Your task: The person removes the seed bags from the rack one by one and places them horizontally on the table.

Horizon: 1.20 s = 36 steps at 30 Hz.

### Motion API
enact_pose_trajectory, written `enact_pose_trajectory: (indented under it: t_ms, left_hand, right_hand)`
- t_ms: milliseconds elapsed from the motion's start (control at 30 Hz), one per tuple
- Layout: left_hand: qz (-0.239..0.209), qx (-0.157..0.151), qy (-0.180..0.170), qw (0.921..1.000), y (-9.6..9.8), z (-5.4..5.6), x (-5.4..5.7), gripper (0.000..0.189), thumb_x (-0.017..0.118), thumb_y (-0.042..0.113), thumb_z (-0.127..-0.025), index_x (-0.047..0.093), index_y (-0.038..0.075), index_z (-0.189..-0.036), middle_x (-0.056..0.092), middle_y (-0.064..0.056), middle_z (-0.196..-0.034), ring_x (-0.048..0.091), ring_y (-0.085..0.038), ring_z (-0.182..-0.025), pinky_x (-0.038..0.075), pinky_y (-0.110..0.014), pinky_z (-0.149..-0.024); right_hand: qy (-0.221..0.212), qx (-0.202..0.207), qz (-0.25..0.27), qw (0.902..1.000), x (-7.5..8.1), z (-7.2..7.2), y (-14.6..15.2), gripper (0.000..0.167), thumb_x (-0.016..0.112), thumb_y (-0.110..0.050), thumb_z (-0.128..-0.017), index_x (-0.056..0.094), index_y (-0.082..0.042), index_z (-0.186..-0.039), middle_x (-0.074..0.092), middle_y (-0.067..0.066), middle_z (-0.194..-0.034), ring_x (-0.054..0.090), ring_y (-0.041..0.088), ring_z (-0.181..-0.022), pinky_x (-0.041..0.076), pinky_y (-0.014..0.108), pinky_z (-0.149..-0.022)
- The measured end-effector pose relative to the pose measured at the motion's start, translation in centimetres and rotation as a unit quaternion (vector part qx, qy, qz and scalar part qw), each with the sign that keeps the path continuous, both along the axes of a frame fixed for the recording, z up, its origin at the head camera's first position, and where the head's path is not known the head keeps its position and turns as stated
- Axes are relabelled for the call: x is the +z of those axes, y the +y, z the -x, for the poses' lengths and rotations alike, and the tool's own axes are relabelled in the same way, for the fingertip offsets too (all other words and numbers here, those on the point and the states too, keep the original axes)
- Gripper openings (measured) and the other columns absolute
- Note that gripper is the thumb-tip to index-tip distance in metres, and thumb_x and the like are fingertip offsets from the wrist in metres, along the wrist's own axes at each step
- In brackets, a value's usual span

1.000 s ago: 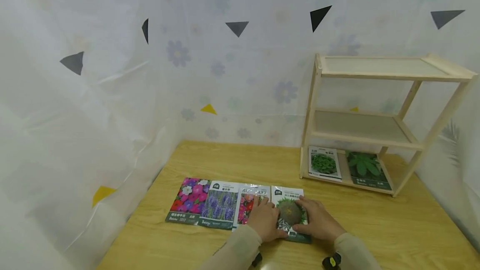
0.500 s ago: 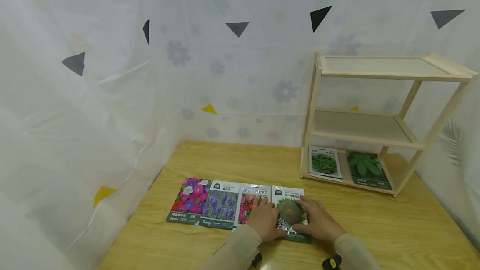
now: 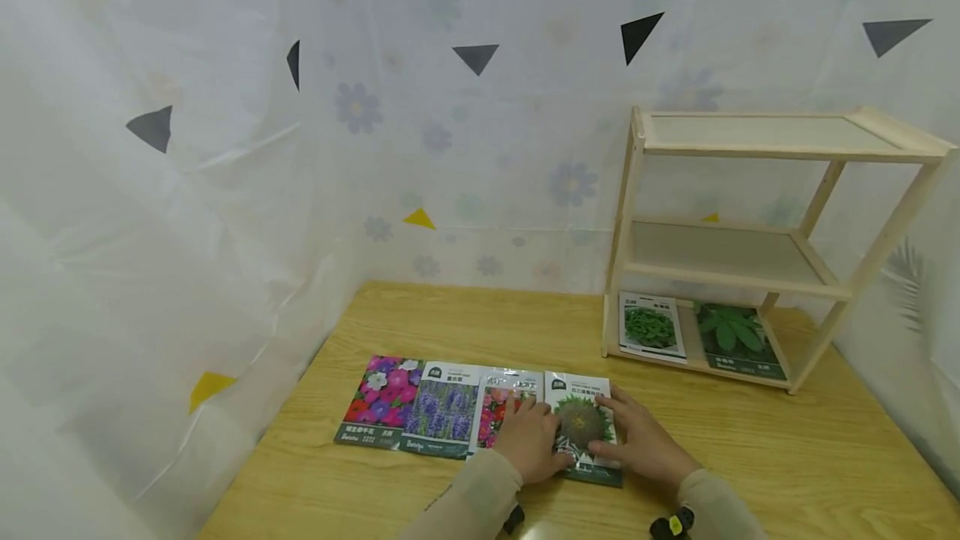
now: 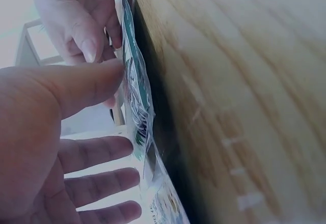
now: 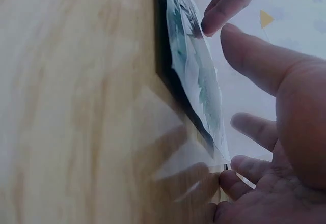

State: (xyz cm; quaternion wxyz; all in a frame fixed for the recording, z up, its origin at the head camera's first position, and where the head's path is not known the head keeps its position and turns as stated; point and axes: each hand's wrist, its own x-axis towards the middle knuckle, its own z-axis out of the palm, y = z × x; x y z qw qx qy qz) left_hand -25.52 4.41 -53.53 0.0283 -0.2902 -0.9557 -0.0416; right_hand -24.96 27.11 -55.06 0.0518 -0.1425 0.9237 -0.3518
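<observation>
The round-head packet (image 3: 581,422) lay face up on the surface (image 3: 397,315), between the two hands, its long axis running away from the person. The left hand (image 3: 528,440) was at its left edge, fingers extended and apart, reaching over the red-flower packet (image 3: 491,415); its thumb seemed to touch the packet's near end. The right hand (image 3: 641,440) was at its right edge, fingers apart, clamped on nothing; whether they touched it could not be told. Neither hand was clearly nearer. Left of it, beyond the red-flower packet, lay the purple-spike packet (image 3: 438,411), then the mixed-flower packet (image 3: 386,394). Beyond it, to the right, stood the wooden rack (image 3: 720,153), whose bottom shelf held a leafy packet (image 3: 649,327) and, farther right, a broad-leaf packet (image 3: 735,336).
</observation>
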Motion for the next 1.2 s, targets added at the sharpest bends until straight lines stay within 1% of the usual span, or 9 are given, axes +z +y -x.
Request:
enact_pose_trajectory:
  t_ms: [133,300,467,600,733,767,867,1033,1200]
  left_hand:
    - [-0.019,0.003,0.001,0.9998,0.0,0.0,0.2,0.049,0.065,0.060,-0.083,0.069,0.022,-0.114,0.061,0.001,-0.122,0.050,-0.022,-0.122,0.031,-0.061,-0.105]
    - [-0.022,-0.003,0.017,0.9996,0.2,-0.2,0.7,0.049,0.065,0.057,-0.085,0.068,0.019,-0.115,0.061,0.000,-0.122,0.050,-0.022,-0.122,0.034,-0.058,-0.104]
    - [-0.030,-0.020,0.044,0.9984,0.7,0.0,2.0,0.050,0.061,0.054,-0.089,0.063,0.017,-0.124,0.056,-0.002,-0.131,0.046,-0.023,-0.128,0.035,-0.053,-0.107]
    - [-0.035,-0.039,0.075,0.9958,1.5,0.8,3.5,0.055,0.060,0.049,-0.091,0.054,0.016,-0.134,0.049,-0.005,-0.139,0.042,-0.022,-0.132,0.032,-0.048,-0.110]
    - [-0.016,-0.061,0.102,0.9928,2.6,1.8,5.1,0.059,0.060,0.049,-0.092,0.048,0.015,-0.139,0.047,-0.003,-0.141,0.040,-0.019,-0.133,0.030,-0.043,-0.112]
    - [-0.011,-0.067,0.108,0.9919,3.0,2.1,5.5,0.060,0.059,0.049,-0.092,0.047,0.015,-0.140,0.047,-0.003,-0.141,0.039,-0.019,-0.133,0.030,-0.042,-0.112]
    - [-0.004,-0.084,0.121,0.9891,4.2,2.8,6.3,0.060,0.058,0.049,-0.092,0.046,0.015,-0.141,0.047,-0.001,-0.139,0.040,-0.017,-0.132,0.030,-0.037,-0.112]
    - [0.013,-0.104,0.123,0.9868,6.3,4.1,6.6,0.057,0.058,0.047,-0.093,0.046,0.017,-0.140,0.046,0.003,-0.136,0.040,-0.013,-0.130,0.028,-0.028,-0.112]
    - [0.052,-0.117,0.106,0.9860,8.4,5.7,6.7,0.058,0.056,0.045,-0.094,0.043,0.017,-0.143,0.043,0.002,-0.140,0.039,-0.010,-0.130,0.027,-0.020,-0.110]
  right_hand:
    - [-0.015,-0.005,0.009,0.9998,0.2,-0.1,0.0,0.079,0.073,-0.045,-0.082,0.043,-0.006,-0.144,0.018,0.028,-0.153,0.021,0.052,-0.136,0.030,0.069,-0.098]
    - [-0.017,-0.011,0.007,0.9998,0.1,-0.1,-0.1,0.080,0.073,-0.046,-0.082,0.043,-0.006,-0.144,0.020,0.029,-0.153,0.022,0.052,-0.135,0.030,0.069,-0.099]
    - [-0.034,-0.026,0.021,0.9989,-0.1,0.0,0.3,0.080,0.071,-0.048,-0.083,0.040,-0.008,-0.146,0.024,0.025,-0.153,0.025,0.049,-0.136,0.030,0.067,-0.101]
    - [-0.045,-0.047,0.035,0.9972,0.3,0.2,1.6,0.080,0.067,-0.047,-0.087,0.035,-0.008,-0.149,0.030,0.023,-0.151,0.028,0.045,-0.136,0.030,0.064,-0.103]
    - [-0.007,-0.062,-0.006,0.9980,1.5,0.6,3.5,0.079,0.062,-0.048,-0.091,0.033,-0.002,-0.148,0.037,0.027,-0.146,0.036,0.048,-0.130,0.036,0.064,-0.098]
    - [0.003,-0.066,-0.020,0.9976,1.9,0.8,4.0,0.080,0.061,-0.049,-0.091,0.033,0.000,-0.147,0.040,0.029,-0.142,0.041,0.048,-0.126,0.038,0.064,-0.095]
    - [0.025,-0.083,-0.053,0.9949,2.8,1.2,5.5,0.085,0.058,-0.056,-0.090,0.032,0.002,-0.147,0.040,0.032,-0.141,0.043,0.051,-0.123,0.039,0.065,-0.092]
    - [0.057,-0.095,-0.081,0.9906,3.8,2.1,7.5,0.089,0.056,-0.060,-0.089,0.035,0.005,-0.145,0.038,0.034,-0.140,0.039,0.054,-0.123,0.038,0.067,-0.093]
    - [0.100,-0.091,-0.113,0.9843,4.0,3.5,8.6,0.081,0.061,-0.051,-0.090,0.040,0.009,-0.140,0.040,0.037,-0.136,0.041,0.056,-0.119,0.039,0.067,-0.090]
